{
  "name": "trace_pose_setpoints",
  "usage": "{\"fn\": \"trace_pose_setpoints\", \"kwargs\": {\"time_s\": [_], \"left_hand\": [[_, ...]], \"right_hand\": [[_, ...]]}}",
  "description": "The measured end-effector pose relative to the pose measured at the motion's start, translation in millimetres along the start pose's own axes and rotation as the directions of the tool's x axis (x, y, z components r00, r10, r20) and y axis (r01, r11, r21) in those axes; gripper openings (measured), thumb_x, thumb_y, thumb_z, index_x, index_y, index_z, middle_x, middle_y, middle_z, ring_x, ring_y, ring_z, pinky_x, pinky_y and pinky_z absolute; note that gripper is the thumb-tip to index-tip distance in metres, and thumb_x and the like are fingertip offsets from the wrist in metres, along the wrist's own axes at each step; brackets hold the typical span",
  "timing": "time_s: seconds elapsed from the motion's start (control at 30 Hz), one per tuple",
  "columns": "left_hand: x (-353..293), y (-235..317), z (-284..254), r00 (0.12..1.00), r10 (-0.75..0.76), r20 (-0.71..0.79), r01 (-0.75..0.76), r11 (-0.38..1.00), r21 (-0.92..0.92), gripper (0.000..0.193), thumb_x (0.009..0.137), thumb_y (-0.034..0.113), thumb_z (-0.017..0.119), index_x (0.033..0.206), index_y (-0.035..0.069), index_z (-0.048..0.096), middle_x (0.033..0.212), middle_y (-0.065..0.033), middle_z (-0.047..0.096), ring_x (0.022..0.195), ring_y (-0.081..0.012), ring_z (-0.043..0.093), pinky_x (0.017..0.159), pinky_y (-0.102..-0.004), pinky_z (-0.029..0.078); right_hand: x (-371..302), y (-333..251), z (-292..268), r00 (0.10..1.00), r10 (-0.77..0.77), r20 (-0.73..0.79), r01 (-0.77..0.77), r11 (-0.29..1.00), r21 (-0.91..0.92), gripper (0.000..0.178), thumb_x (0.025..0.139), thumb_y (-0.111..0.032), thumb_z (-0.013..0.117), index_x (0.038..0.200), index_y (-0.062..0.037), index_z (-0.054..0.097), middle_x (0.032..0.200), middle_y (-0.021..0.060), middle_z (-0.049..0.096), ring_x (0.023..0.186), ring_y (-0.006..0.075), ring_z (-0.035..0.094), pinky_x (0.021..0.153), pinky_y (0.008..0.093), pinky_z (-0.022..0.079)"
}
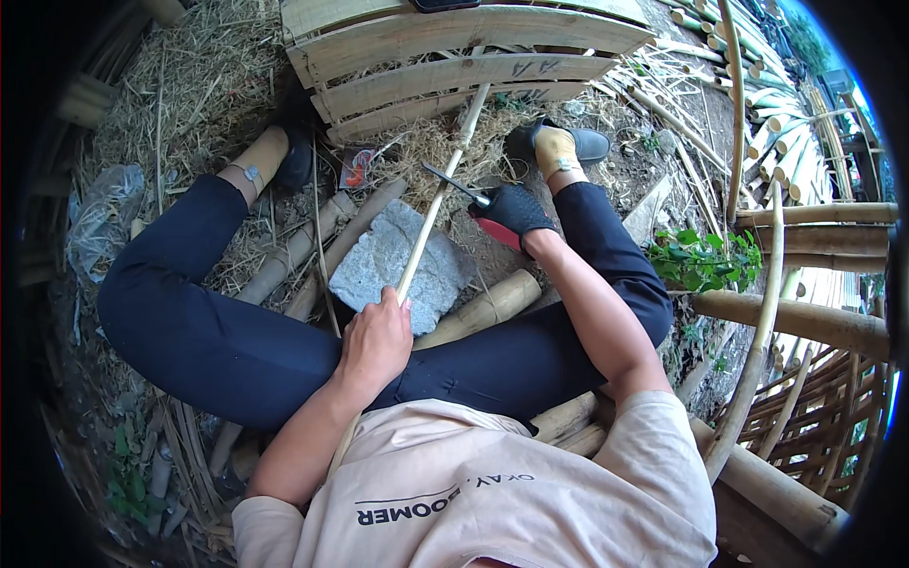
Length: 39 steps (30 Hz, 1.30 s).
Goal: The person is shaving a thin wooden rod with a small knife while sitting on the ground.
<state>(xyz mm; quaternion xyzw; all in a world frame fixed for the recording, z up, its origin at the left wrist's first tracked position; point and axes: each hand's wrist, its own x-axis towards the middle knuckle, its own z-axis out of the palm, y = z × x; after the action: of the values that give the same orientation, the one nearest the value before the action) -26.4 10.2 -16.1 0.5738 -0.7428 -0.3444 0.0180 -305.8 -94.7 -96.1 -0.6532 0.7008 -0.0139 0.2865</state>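
Observation:
A long pale bamboo strip runs from beside my body, past the stone, up to the wooden crate. My bare left hand is closed around its near part, just above my lap. My right hand, in a black and red glove, grips a knife by its handle. The dark narrow blade lies across the strip, pointing left; whether it cuts in, I cannot tell. Below the strip sits a rough grey stone slab between my legs. Where the strip's far end meets the slats is hard to make out.
The slatted wooden crate stands ahead, a dark phone-like object on top. Bamboo pieces lie around the stone. Cut bamboo poles are stacked at far right, a leafy plant nearer. Clear plastic lies left.

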Motion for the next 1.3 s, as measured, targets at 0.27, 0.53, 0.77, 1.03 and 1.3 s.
{"fn": "trace_pose_setpoints", "kwargs": {"time_s": [0.27,0.53,0.77,1.03,1.3], "left_hand": [[-1,-5,2,0.998,0.056,-0.001,-0.056,0.996,-0.070,0.025,0.102,0.021,0.051,0.099,-0.004,0.053,0.072,-0.0306,0.064,0.073,-0.0511,0.065,0.066,-0.0583,0.052],[-4,-4,1,0.999,0.031,-0.016,-0.033,0.988,-0.151,0.022,0.103,0.021,0.051,0.097,-0.001,0.052,0.071,-0.0293,0.062,0.073,-0.0528,0.061,0.065,-0.0605,0.046],[-17,-5,-6,0.999,0.008,0.040,-0.002,0.988,-0.153,0.024,0.103,0.022,0.051,0.096,-0.001,0.052,0.071,-0.0288,0.062,0.073,-0.0526,0.061,0.065,-0.0602,0.047],[-15,-10,0,1.000,0.012,-0.006,-0.013,0.988,-0.155,0.024,0.103,0.022,0.051,0.095,-0.001,0.052,0.070,-0.0293,0.061,0.073,-0.0525,0.061,0.065,-0.0606,0.046],[-13,-9,-2,0.998,0.057,0.000,-0.057,0.994,-0.095,0.023,0.102,0.021,0.052,0.097,-0.001,0.052,0.070,-0.0298,0.063,0.072,-0.0525,0.063,0.067,-0.0603,0.050]], "right_hand": [[-6,-9,-2,0.997,-0.072,0.026,0.074,0.995,-0.060,0.033,0.084,-0.039,0.065,0.093,-0.0097,0.077,0.093,0.0222,0.072,0.090,0.0407,0.070,0.084,0.0473,0.055],[8,11,4,0.996,-0.037,-0.087,0.025,0.991,-0.128,0.030,0.083,-0.036,0.064,0.093,-0.0111,0.077,0.091,0.0200,0.073,0.087,0.0390,0.071,0.083,0.0470,0.056],[5,24,-14,0.983,0.134,-0.122,-0.140,0.989,-0.046,0.037,0.086,-0.043,0.065,0.093,-0.0088,0.078,0.090,0.0238,0.072,0.088,0.0411,0.070,0.083,0.0475,0.055],[-21,-29,-1,0.986,-0.168,-0.001,0.167,0.984,-0.064,0.033,0.086,-0.039,0.065,0.096,-0.0101,0.076,0.092,0.0207,0.073,0.091,0.0392,0.071,0.085,0.0469,0.055],[-4,-12,2,0.995,-0.104,-0.006,0.101,0.979,-0.176,0.027,0.082,-0.034,0.066,0.094,-0.0117,0.077,0.091,0.0198,0.073,0.088,0.0375,0.072,0.082,0.0470,0.057]]}}
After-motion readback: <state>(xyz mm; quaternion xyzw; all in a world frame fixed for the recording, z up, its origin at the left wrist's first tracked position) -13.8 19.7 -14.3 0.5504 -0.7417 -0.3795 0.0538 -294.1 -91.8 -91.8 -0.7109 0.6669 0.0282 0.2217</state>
